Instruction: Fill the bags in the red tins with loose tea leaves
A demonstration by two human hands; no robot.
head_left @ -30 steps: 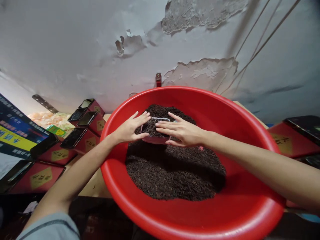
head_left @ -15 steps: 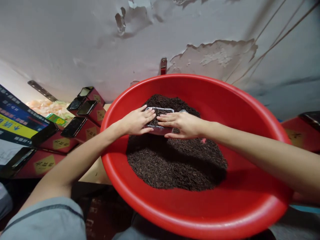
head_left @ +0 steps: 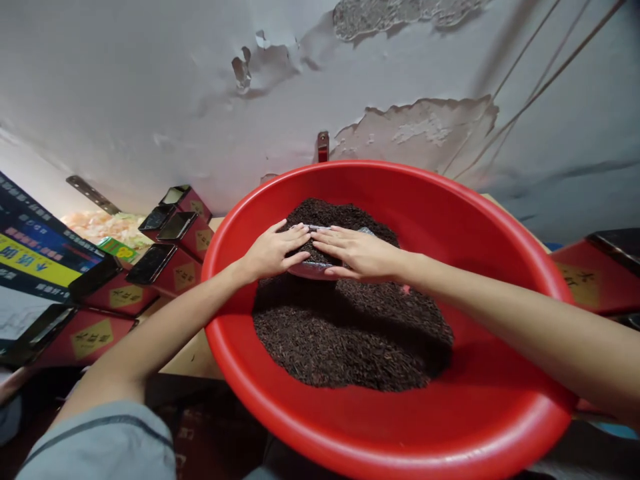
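Dark, twisted loose tea leaves [head_left: 350,340] are heaped in a large red plastic basin [head_left: 500,233]. On the far part of the heap is a small clear plastic container [head_left: 315,270] full of the leaves. My left hand [head_left: 273,252] lies over its left end with fingers stretched out. From the right, my right hand [head_left: 367,255] lies flat across the top, fingers straight. Both thumbs are along the near edge. The fingertips almost meet over the leaves and hide much of the container. Behind my right hand, a bit of clear plastic [head_left: 367,231] shows.
Several open red boxes with dark rims [head_left: 185,267] stand left of the basin. Another red box [head_left: 595,270] is at the right. A blue and yellow printed sheet [head_left: 40,247] and a green packet [head_left: 117,249] lie at the left. Behind is a peeling wall [head_left: 175,87] with cords.
My fingers have closed in over the container, and less of its top shows. The whole scene sits slightly lower in view as the camera shifts.
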